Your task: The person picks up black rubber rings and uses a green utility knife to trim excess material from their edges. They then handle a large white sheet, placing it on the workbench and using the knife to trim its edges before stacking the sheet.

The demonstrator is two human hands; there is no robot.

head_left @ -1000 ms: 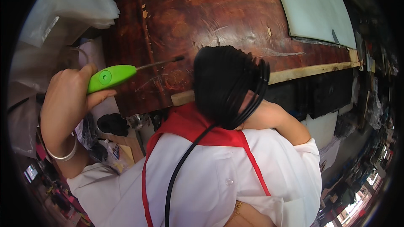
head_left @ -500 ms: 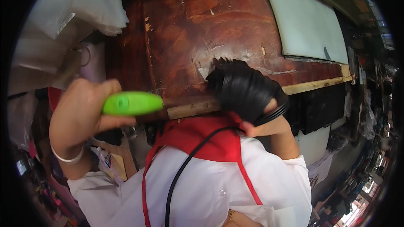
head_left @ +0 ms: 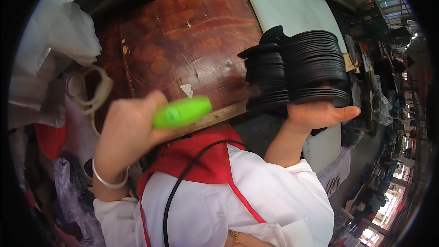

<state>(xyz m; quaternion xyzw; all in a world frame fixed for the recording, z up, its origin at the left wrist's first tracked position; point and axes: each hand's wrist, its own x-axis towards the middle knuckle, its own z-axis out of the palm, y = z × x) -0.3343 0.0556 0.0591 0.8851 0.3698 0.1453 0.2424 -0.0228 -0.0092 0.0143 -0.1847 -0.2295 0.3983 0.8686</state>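
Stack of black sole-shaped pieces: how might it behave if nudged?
The stack of black sole-shaped pieces would probably slide apart, as many separate edges show. It might tip, since the right hand shows only at its lower end. Individual pieces seem fairly stiff; their edges barely sag.

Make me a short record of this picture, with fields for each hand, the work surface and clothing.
Left hand: gripping a bright green tool, blurred, tip unclear
Right hand: at the near edge of a stack of thin black pieces, thumb out, fingers hidden
Work surface: worn red-brown board, pale panel toward its right
Clothing: white shirt, red apron
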